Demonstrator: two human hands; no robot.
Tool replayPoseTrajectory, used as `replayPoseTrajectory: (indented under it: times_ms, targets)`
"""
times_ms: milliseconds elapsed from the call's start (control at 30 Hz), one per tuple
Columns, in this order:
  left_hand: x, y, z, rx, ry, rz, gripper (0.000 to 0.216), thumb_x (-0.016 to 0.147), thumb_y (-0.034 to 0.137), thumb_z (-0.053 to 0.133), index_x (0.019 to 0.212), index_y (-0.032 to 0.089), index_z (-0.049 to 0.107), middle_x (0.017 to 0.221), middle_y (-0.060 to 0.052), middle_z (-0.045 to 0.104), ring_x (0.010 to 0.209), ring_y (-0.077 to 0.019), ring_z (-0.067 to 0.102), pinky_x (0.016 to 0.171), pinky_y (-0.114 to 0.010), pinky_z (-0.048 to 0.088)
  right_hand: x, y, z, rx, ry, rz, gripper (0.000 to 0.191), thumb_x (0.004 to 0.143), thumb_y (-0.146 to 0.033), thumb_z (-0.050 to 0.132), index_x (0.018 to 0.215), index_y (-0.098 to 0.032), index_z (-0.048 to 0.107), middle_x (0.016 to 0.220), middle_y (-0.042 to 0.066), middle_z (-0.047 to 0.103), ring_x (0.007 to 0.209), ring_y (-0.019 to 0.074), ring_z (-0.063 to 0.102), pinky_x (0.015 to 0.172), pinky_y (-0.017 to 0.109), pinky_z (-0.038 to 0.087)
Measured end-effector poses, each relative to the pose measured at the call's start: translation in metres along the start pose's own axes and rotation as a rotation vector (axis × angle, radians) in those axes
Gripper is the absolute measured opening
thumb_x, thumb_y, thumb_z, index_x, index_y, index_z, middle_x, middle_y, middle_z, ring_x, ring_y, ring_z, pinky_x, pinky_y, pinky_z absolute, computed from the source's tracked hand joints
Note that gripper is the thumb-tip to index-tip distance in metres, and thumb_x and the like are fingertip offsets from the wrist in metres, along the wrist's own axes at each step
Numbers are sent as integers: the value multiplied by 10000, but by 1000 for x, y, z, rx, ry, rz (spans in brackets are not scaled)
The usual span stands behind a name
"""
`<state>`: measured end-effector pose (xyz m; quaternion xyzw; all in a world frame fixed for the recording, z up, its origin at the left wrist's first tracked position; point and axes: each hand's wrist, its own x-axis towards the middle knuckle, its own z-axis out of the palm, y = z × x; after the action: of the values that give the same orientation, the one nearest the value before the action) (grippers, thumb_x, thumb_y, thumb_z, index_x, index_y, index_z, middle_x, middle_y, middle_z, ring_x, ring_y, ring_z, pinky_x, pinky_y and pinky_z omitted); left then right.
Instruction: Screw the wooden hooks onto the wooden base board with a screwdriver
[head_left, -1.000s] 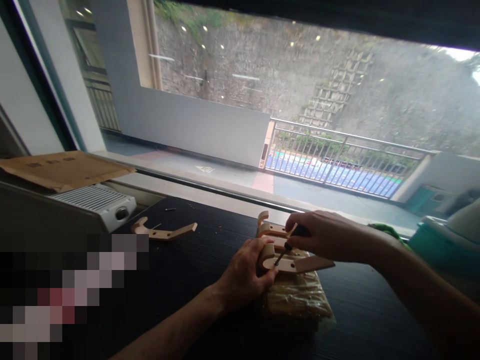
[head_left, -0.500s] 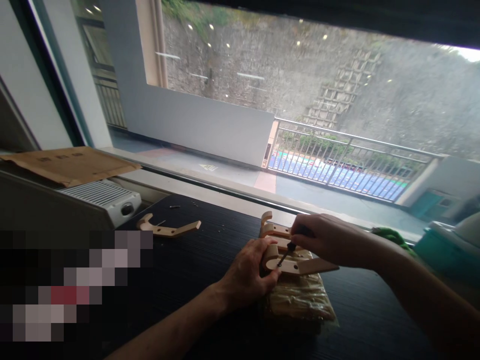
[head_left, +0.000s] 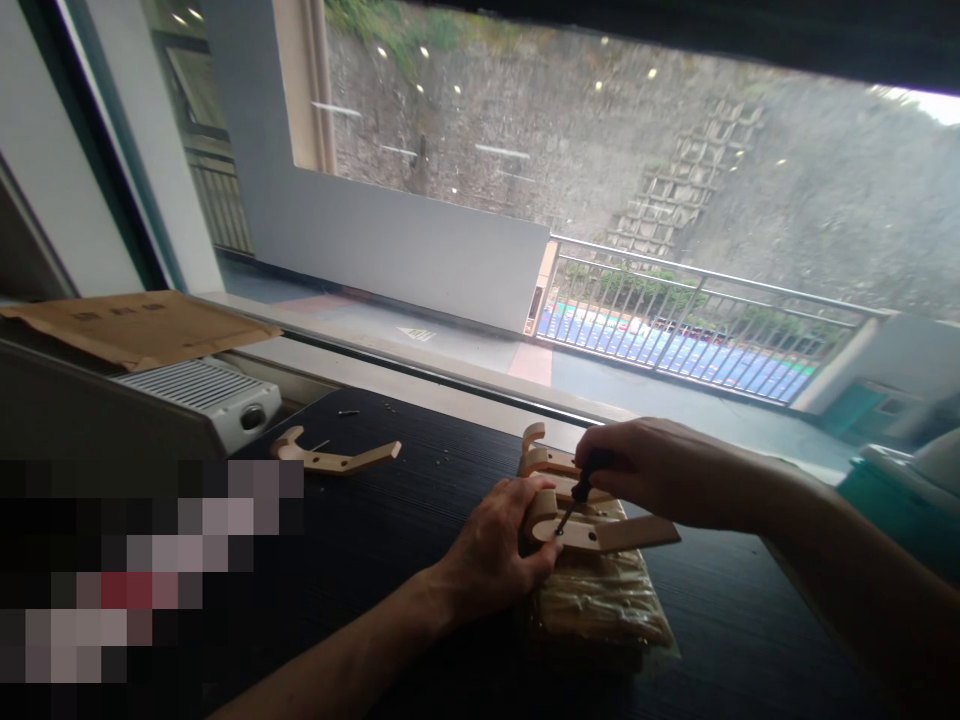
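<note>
My right hand (head_left: 626, 470) is closed around the dark handle of a screwdriver (head_left: 580, 490). The shaft slants down to a hole in the near wooden hook (head_left: 577, 535), which has a curled left end and an angled-up right end. My left hand (head_left: 499, 540) grips the hook's curled end, thumb close to the screwdriver's tip. Beneath lies a block wrapped in clear plastic (head_left: 600, 600). Farther back on it, another wooden hook (head_left: 534, 445) shows, partly hidden by my hands. The screw under the tip is too small to make out.
A loose wooden hook (head_left: 341, 462) lies on the dark table (head_left: 420, 500) to the left. Behind it are a screw (head_left: 349, 413) and small bits. A brown envelope (head_left: 142, 325) rests on a white slatted unit (head_left: 202, 390). A window ledge runs behind; a teal container (head_left: 892, 510) stands right.
My right hand and the screwdriver handle have shifted slightly left, with the wrist turned. The tip stays at the same hole. My left hand has not visibly moved.
</note>
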<state>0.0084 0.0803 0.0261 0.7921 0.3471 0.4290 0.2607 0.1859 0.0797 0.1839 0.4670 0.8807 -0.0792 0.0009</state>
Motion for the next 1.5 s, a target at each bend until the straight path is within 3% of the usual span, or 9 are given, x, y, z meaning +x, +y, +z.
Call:
replayPoseTrajectory:
  times_ms: [367,533,633,1033,1300,1500]
  targets:
    - [1,-1,1,19,13,26,548,711,172,646,1223,206,454,1154,-60,577,1086,-226,511,978,-375,412,1,-1,2,-55,8,58,303,878,-427,425,857,-205,630,727,7,634,597,121,517,521,247,345]
    - [0,0,1,11,14,25,555,713,177,645,1227,224,442,1167,-60,567,1103,-239,503,991,-400,402,-2,-8,-5,-80,6,45,212,840,-346,492,951,-269,656,773,-11,661,621,122,537,536,240,335]
    - [0,0,1,17,9,18,554,716,190,645,1228,226,438,1146,-59,570,1079,-240,511,976,-402,410,-2,-8,-6,-62,-15,5,204,848,-301,463,905,-274,658,777,-19,657,629,121,535,546,238,338]
    - [-1,-2,2,24,23,21,574,704,189,656,1233,226,437,1133,-50,571,1057,-227,522,962,-372,422,2,-1,4,-48,2,31,255,884,-351,411,818,-206,610,721,7,631,598,121,516,522,237,336]
    - [0,0,2,35,38,30,553,704,188,652,1219,220,454,1143,-55,576,1070,-233,522,971,-388,418,-2,-5,-3,-48,-25,29,193,846,-321,477,936,-285,643,763,-28,649,608,116,529,524,230,337]
    - [0,-1,1,35,17,28,558,715,202,650,1233,215,442,1132,-61,574,1047,-230,528,950,-378,431,2,-7,1,-71,-26,7,205,855,-295,443,882,-239,638,778,1,646,657,133,519,558,248,335]
